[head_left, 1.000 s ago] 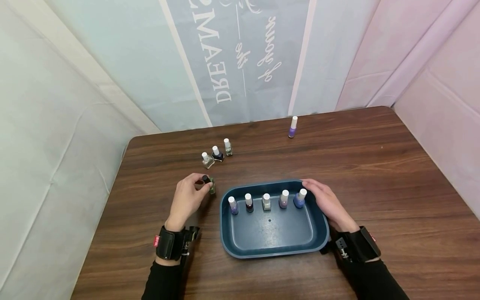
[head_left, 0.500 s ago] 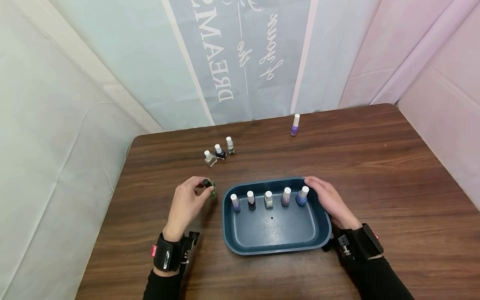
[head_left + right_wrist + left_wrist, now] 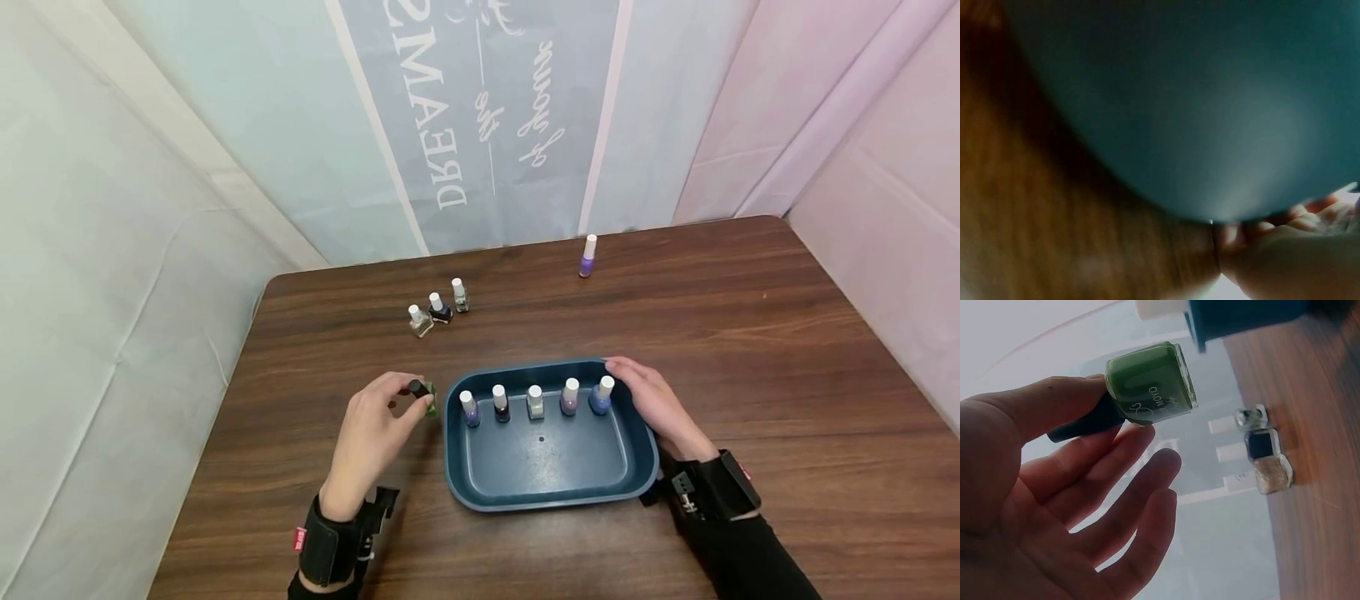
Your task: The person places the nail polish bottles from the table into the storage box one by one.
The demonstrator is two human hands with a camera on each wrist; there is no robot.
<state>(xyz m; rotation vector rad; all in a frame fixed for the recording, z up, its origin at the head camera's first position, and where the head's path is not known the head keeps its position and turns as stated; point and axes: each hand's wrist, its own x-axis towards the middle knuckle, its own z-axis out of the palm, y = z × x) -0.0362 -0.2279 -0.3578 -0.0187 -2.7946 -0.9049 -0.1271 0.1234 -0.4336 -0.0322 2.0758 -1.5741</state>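
Note:
My left hand (image 3: 375,425) pinches the black cap of a green nail polish bottle (image 3: 1150,381) between thumb and fingers, just left of the tray. In the left wrist view the bottle tilts, its glass base pointing away from the palm, while the other fingers hang loosely bent. A dark blue tray (image 3: 540,506) stands in front of me with several white-capped nail polish bottles in a row along its far side. The rightmost is a blue nail polish bottle (image 3: 601,397). My right hand (image 3: 660,408) holds the tray's far right corner, fingers at the rim.
Behind the left hand, a glittery nail polish bottle (image 3: 421,323), a dark one (image 3: 440,310) and a clear-looking one (image 3: 461,297) stand close together. A purple nail polish bottle (image 3: 587,257) stands near the wooden table's (image 3: 750,333) back edge. A printed curtain (image 3: 517,125) hangs behind.
My left hand has drawn back towards me and slightly right, bringing the green nail polish bottle closer to the tray's left rim. The right hand keeps its place on the tray.

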